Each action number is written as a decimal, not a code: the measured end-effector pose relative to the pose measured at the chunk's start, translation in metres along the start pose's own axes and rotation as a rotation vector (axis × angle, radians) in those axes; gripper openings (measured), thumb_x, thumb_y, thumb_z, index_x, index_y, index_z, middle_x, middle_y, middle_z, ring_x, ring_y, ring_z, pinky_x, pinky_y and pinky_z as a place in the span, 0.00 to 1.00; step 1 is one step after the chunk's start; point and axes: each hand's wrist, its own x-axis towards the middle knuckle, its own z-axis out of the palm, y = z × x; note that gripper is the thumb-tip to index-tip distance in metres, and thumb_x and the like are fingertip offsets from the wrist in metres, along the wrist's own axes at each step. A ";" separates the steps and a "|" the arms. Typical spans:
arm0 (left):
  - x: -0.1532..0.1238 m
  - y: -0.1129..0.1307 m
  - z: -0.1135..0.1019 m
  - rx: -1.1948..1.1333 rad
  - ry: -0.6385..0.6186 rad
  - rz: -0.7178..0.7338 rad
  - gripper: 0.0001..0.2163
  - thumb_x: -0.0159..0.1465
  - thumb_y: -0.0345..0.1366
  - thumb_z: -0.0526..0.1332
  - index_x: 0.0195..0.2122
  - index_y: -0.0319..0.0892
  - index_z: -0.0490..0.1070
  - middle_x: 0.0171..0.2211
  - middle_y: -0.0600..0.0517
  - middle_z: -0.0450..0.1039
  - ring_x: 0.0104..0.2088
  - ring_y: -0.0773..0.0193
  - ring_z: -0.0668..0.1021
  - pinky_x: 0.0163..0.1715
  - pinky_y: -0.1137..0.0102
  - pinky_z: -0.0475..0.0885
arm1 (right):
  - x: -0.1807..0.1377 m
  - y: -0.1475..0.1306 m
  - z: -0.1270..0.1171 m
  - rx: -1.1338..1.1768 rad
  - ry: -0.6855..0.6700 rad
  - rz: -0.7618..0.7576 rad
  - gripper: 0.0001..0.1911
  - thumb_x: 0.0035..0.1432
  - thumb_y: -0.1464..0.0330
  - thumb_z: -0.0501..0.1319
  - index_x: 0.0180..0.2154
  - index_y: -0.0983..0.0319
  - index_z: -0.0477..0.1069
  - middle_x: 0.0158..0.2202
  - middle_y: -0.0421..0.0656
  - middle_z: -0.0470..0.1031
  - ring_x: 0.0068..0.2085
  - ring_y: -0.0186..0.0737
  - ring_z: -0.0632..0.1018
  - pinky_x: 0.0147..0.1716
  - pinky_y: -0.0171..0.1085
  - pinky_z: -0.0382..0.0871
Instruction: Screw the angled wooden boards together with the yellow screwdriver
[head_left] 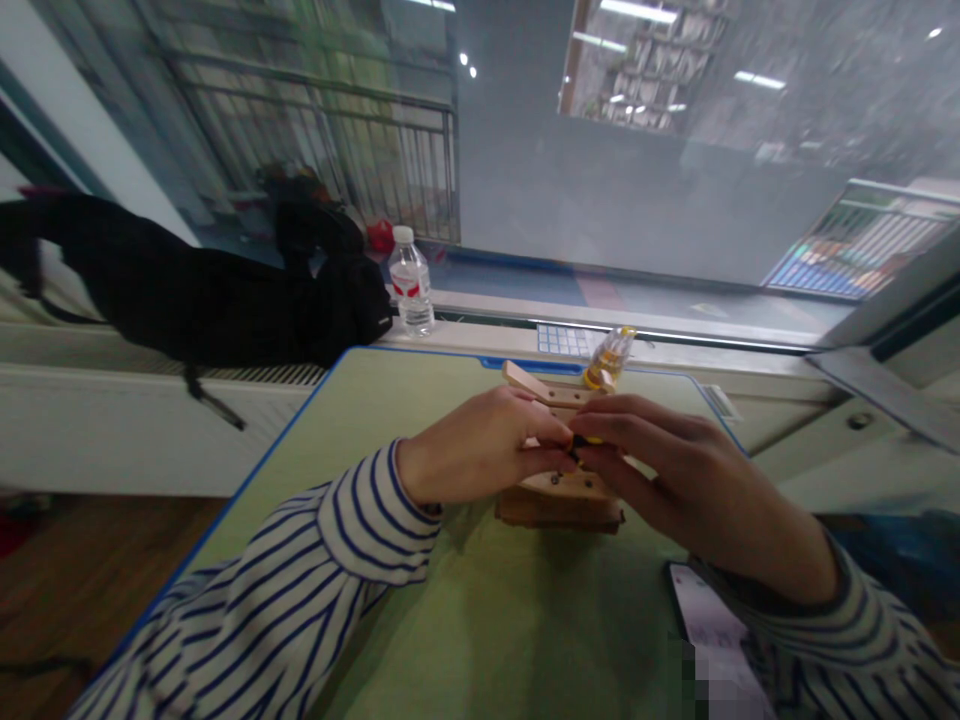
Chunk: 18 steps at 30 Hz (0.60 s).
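A small wooden piece of joined slats with drilled holes (559, 488) sits on the table in front of me, on a darker wooden block (517, 508). My right hand (675, 465) pinches a small black and yellow screwdriver (589, 441) between thumb and fingers above the slats. From the left, my left hand (487, 440) reaches in with thumb and forefinger closed near the screwdriver's end. What those fingertips hold, if anything, is hidden. Part of the slats is covered by both hands.
The light green table (450, 620) has a blue edge. Behind the wooden piece lies a clear bottle with yellow parts (609, 358). A water bottle (411, 285) and a black bag (247, 305) are on the window ledge. A phone (705, 610) lies by my right forearm.
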 end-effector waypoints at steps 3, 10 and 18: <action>0.000 0.000 0.000 -0.015 0.001 0.018 0.07 0.62 0.31 0.59 0.38 0.41 0.75 0.40 0.51 0.75 0.44 0.65 0.74 0.48 0.70 0.65 | 0.001 0.000 0.000 -0.005 -0.005 0.006 0.14 0.62 0.70 0.54 0.49 0.63 0.67 0.49 0.47 0.71 0.48 0.39 0.73 0.47 0.39 0.69; 0.000 -0.004 0.001 -0.035 0.001 0.041 0.07 0.64 0.32 0.57 0.38 0.41 0.75 0.39 0.51 0.76 0.43 0.66 0.74 0.47 0.70 0.65 | 0.001 0.000 0.000 -0.004 0.003 0.005 0.12 0.62 0.68 0.55 0.47 0.63 0.68 0.46 0.48 0.72 0.46 0.40 0.74 0.45 0.39 0.70; -0.001 0.000 -0.001 -0.029 0.020 0.027 0.08 0.63 0.36 0.58 0.37 0.42 0.76 0.35 0.51 0.77 0.39 0.65 0.76 0.44 0.70 0.66 | 0.000 0.002 0.002 0.006 0.011 -0.003 0.13 0.61 0.69 0.56 0.47 0.62 0.68 0.46 0.48 0.72 0.45 0.40 0.74 0.42 0.40 0.71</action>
